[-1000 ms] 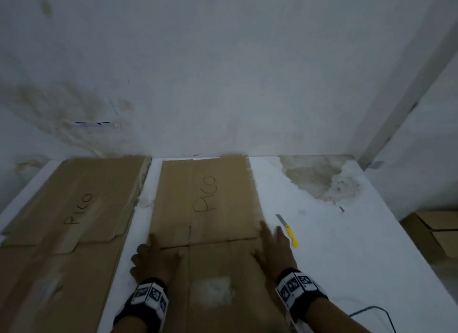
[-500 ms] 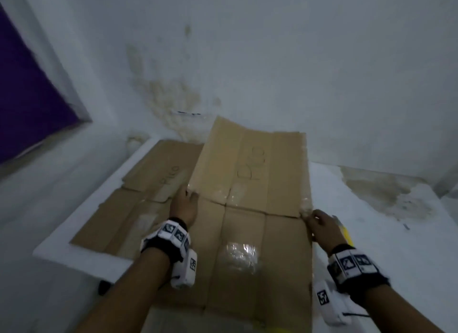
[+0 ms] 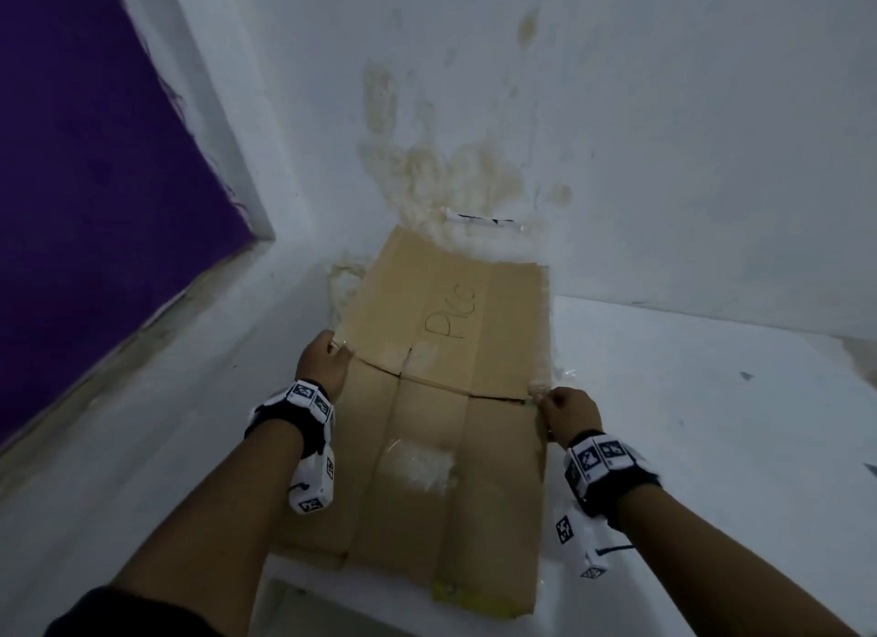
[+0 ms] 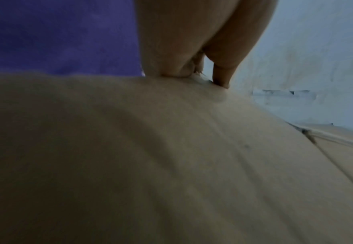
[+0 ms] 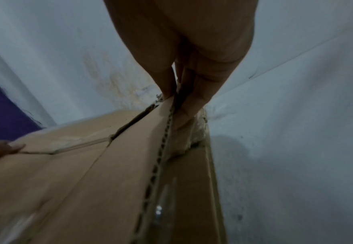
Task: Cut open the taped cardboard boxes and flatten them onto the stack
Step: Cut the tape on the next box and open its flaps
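Flattened brown cardboard box (image 3: pixel 427 427) marked "Pico", held up off white desk (image 3: pixel 688 423), tilted, far end near stained wall. Left hand (image 3: pixel 322 363) pinching left edge, thumb on top. Right hand (image 3: pixel 567 411) clamped on right edge, thumb above, fingers (image 5: pixel 194 99) beneath. Hands well apart.

Flattened box (image 3: pixel 441 446): between both hands, over table (image 3: pixel 688 399), far end toward wall (image 3: pixel 617 114). Left hand (image 3: pixel 322 363): on left edge, at mid crease. Right hand (image 3: pixel 567 411): on right edge, same crease. Panel (image 3: pixel 95 162): far left, beside wall.
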